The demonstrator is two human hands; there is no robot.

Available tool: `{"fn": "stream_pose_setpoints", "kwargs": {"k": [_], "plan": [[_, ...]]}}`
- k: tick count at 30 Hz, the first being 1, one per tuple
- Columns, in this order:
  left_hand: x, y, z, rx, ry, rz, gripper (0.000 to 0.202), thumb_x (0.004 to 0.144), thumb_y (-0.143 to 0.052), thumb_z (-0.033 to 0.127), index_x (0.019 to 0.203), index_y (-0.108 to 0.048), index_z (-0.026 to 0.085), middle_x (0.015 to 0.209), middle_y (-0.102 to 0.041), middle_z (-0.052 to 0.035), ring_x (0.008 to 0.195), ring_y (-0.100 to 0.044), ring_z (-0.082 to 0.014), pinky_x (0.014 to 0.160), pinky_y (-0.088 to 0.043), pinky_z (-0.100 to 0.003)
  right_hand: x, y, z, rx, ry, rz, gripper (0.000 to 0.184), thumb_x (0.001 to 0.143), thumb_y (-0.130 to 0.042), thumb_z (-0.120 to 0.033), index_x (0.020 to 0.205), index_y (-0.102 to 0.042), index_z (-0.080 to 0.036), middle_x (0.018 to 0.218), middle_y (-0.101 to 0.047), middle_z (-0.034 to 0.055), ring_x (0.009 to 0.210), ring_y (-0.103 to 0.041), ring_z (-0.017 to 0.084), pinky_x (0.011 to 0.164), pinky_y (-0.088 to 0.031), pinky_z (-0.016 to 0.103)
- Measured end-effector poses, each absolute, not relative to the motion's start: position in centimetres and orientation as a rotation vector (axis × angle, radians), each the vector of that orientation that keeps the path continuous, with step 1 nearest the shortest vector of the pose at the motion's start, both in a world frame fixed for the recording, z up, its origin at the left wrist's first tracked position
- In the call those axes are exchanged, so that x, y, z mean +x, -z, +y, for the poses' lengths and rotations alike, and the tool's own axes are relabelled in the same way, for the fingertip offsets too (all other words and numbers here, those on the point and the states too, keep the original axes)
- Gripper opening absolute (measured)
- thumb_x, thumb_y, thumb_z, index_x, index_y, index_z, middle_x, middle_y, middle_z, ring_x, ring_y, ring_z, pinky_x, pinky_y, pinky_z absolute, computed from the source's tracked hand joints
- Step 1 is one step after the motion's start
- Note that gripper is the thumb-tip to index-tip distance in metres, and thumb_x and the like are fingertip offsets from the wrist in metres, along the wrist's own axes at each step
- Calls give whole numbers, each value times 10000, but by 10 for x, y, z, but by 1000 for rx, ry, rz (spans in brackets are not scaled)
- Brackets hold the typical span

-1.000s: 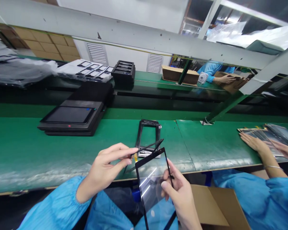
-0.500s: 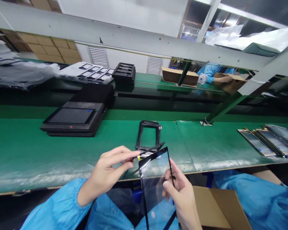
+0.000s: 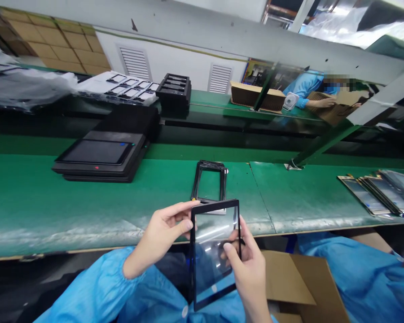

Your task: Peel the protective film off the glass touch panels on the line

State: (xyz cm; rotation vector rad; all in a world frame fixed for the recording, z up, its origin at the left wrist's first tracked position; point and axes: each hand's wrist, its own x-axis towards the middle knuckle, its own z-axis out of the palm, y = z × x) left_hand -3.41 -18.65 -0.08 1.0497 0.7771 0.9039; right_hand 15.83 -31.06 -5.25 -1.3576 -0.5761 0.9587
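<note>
A clear glass panel with a black border (image 3: pixel 215 205), like a tablet's front glass, is held tilted in front of me. My right hand (image 3: pixel 247 264) grips its right edge, thumb on the face and fingers seen through the glass behind. At the upper left corner, my left hand (image 3: pixel 170 231) pinches the panel between thumb and fingers. Just beyond the panel, a small stack of black rectangular frames (image 3: pixel 197 179) lies on the green bench. The panel's top edge overlaps the stack's near end in view.
Black trays with a dark screen (image 3: pixel 94 151) stand at left. Several screen panels (image 3: pixel 373 197) lie at right. An open cardboard box (image 3: pixel 289 282) sits below the bench edge (image 3: pixel 87 252). A slanted post (image 3: pixel 323 143) rises from the bench. Across it, a person in blue handles a box.
The thin dark strip in my left hand no longer shows separately; that hand has moved right onto the panel's corner. The panel has turned more upright, and the view has shifted slightly.
</note>
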Motion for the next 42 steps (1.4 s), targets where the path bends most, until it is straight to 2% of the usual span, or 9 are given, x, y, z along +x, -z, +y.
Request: {"fn": "stream_pose_setpoints", "kwargs": {"k": [8,16,19,23,26,29,35,40,42], "plan": [[-32,14,-185,917,-870,808,465,789,-948,326,1237,-836,269,926,-806,-67,810,-770,-188,582,-623,-179,157,41,-303,-1407,-956,-560,810,817,-880,-372,1557,-570,-260,935,-661,-7,596,-652,105,499,-538,215],[-27,16,-183,900,-850,839,523,797,-944,350,1286,-807,227,953,-851,-108,867,-810,-221,585,-625,-172,154,52,-305,-1483,-925,-616,771,899,-795,-395,1604,-505,-277,988,-665,8,635,-631,115,580,-577,261],[-30,13,-184,944,-856,887,500,809,-931,341,1276,-812,210,948,-857,-111,902,-831,-248,594,-632,-177,160,55,-305,-1619,-629,-873,656,920,-762,-386,1544,-587,-287,1163,-655,72,933,-710,213,789,-630,356],[-35,6,-187,1060,-806,920,419,825,-909,301,1226,-837,201,889,-861,-93,855,-845,-242,607,-635,-171,177,40,-297,-1614,-427,-1017,604,962,-714,-373,1547,-580,-302,1550,-565,131,1423,-558,339,1142,-503,521],[-37,1,-189,1116,-761,924,390,816,-903,280,1194,-850,202,898,-866,-95,826,-848,-237,602,-632,-165,186,23,-289,-1445,-777,-881,457,1004,-671,-388,1439,-673,-249,1092,-838,103,1081,-789,300,962,-628,449],[-38,0,-191,1138,-743,942,389,795,-909,280,1173,-857,200,880,-865,-93,801,-849,-242,588,-631,-168,187,14,-283,-1364,-914,-735,270,963,-739,-408,1144,-793,-214,701,-822,54,736,-826,264,774,-668,369],[-43,7,-188,1266,-708,956,383,853,-856,382,1188,-846,197,851,-861,-102,776,-845,-254,596,-639,-205,180,11,-283,-1349,-839,-649,261,888,-820,-443,980,-806,-199,741,-840,83,575,-804,234,613,-660,296],[-36,-2,-186,1877,-651,866,374,914,-762,316,1284,-807,299,1455,-714,-82,1301,-703,-341,1039,-602,-396,170,9,-280,-1353,-972,-790,264,896,-817,-438,1018,-799,-205,747,-842,61,641,-827,239,652,-675,297],[-32,-8,-186,2022,-512,750,494,920,-739,273,1410,-728,331,1409,-746,-61,1228,-744,-324,1034,-597,-399,168,10,-279,-1307,-1117,-846,315,846,-864,-457,1028,-794,-210,730,-837,43,657,-830,246,668,-677,305]]}}
